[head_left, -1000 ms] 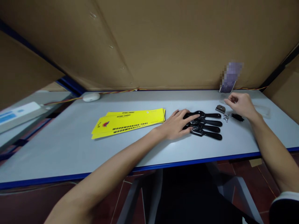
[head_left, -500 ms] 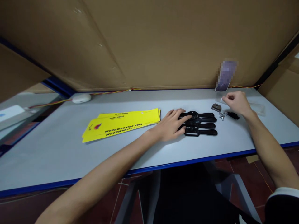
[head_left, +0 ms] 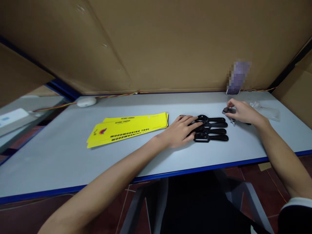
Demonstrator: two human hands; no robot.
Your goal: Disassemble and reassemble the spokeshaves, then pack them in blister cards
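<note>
Several black spokeshave bodies lie side by side on the table, handles pointing right. My left hand rests on their left part with fingers spread, hiding the left handles. To the right, my right hand has its thumb and fingers closed around a small stack of dark metal blades at the tabletop. Small silver screws lie just under that hand, partly covered. A black piece behind them is mostly hidden by the hand.
Yellow printed cards overlap left of the spokeshaves. Clear plastic bags lie at the right. A purple upright object, pixelated, leans on the cardboard wall. A white rounded device with a cable sits at the back left.
My right hand has come down and slightly left from above the screws, and its fingers now close on the blades. My left hand stays on the spokeshave bodies.
</note>
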